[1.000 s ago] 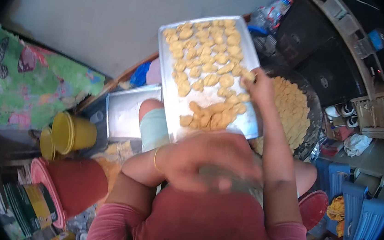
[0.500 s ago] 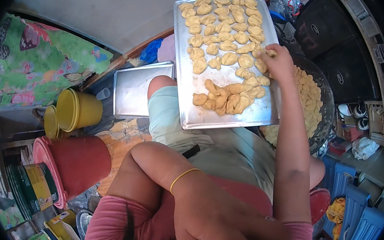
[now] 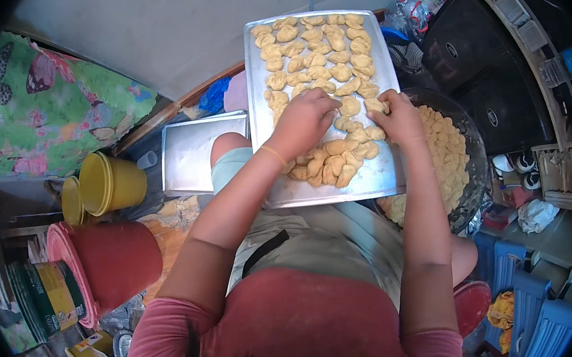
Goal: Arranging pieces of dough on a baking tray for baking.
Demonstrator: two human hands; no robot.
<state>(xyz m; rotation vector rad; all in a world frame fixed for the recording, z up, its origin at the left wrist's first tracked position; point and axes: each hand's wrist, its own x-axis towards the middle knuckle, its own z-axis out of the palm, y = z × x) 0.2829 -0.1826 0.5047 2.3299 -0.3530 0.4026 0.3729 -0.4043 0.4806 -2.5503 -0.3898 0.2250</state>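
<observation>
A metal baking tray (image 3: pixel 284 197) rests tilted across my lap. Rows of twisted, shaped dough pieces (image 3: pixel 339 72) cover its far part, and a loose heap of dough pieces (image 3: pixel 334 162) lies on the near part. My right hand (image 3: pixel 402 121) pinches a dough piece (image 3: pixel 374 106) at the tray's right edge. Over the tray's middle, my left hand (image 3: pixel 303 122) has its fingers curled together beside a dough piece (image 3: pixel 350 107); whatever is under those fingers is hidden.
A dark round pan (image 3: pixel 478 145) full of more dough pieces stands to the right of the tray. Another metal tray (image 3: pixel 189 152) lies at the left. Yellow buckets (image 3: pixel 120 185) and a red bucket (image 3: pixel 118 245) are further left. Black cabinets (image 3: pixel 473 55) stand at the far right.
My left hand has gone from close to my body up to the tray's middle. My right hand is still at the tray's right edge, slightly lower. The view has shifted a little.
</observation>
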